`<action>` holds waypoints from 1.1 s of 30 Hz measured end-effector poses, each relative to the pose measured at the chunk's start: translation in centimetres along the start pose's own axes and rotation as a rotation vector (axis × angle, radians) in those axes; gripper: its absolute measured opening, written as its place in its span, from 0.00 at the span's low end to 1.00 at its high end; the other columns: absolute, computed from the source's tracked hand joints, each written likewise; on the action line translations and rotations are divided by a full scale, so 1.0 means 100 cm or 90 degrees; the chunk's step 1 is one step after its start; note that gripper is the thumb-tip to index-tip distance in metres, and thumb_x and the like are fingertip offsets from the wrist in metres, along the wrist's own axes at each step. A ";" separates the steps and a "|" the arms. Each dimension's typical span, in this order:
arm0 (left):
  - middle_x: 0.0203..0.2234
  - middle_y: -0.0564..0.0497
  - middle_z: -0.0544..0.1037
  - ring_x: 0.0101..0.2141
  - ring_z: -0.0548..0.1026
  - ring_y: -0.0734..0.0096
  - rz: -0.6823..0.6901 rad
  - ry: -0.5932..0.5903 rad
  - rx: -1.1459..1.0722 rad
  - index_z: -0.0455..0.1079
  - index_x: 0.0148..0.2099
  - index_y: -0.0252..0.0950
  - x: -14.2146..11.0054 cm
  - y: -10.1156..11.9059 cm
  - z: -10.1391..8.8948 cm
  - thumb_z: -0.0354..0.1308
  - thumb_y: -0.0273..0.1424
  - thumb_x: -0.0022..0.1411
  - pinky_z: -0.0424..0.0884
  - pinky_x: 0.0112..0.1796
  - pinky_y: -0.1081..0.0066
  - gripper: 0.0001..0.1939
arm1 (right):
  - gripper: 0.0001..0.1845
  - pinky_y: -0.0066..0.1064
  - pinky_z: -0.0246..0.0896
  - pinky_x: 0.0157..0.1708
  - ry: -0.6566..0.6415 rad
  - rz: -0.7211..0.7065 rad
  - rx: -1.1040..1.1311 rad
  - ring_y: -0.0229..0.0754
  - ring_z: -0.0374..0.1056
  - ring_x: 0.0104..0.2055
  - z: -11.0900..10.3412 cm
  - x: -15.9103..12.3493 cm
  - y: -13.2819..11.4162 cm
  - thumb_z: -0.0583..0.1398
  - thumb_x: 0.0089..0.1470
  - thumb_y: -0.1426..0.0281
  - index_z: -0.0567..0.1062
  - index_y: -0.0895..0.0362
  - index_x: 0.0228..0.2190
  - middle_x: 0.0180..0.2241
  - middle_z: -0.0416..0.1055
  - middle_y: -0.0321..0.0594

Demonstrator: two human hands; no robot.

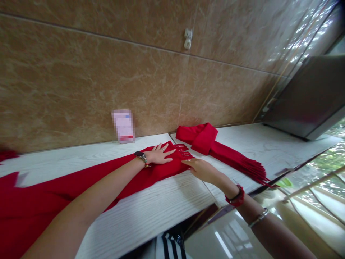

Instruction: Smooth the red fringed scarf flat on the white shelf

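Note:
A long red scarf [88, 176] lies spread along the white wood-look tabletop [161, 201], its fringe [183, 151] toward the middle. My left hand [159, 155] rests flat on the scarf just short of the fringe, fingers spread. At the scarf's near corner, beside the fringe, is my right hand [201, 169]; its fingers are drawn together on the cloth edge, and the thumb is mostly hidden. To the right lies a second red scarf [207, 144], folded over itself, with its fringed tail reaching toward the table's front edge.
A pale pink card or phone-like item [124, 126], blurred out, leans on the brown tiled wall [81, 79]. A white cat-shaped hook [188, 39] is fixed higher up. A large dark box-like object [307, 97] stands at the far right. More red cloth [8, 154] lies far left.

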State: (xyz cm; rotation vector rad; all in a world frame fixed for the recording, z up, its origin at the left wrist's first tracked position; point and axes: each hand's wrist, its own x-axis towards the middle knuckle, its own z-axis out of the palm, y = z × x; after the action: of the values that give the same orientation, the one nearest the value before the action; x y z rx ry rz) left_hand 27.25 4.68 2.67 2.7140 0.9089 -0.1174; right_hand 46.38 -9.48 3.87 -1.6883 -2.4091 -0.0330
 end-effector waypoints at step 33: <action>0.50 0.42 0.66 0.48 0.66 0.54 0.092 0.072 0.137 0.62 0.54 0.38 -0.068 0.055 -0.019 0.57 0.47 0.51 0.64 0.43 0.64 0.31 | 0.20 0.31 0.66 0.31 0.210 0.173 0.375 0.39 0.69 0.31 0.028 0.011 0.001 0.58 0.41 0.80 0.74 0.58 0.39 0.33 0.72 0.40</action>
State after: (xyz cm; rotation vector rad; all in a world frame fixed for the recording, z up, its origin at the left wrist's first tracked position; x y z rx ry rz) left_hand 25.16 -2.93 6.84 3.0027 0.7661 -0.0332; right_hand 45.68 -8.08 1.31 -1.5538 -1.7101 0.3691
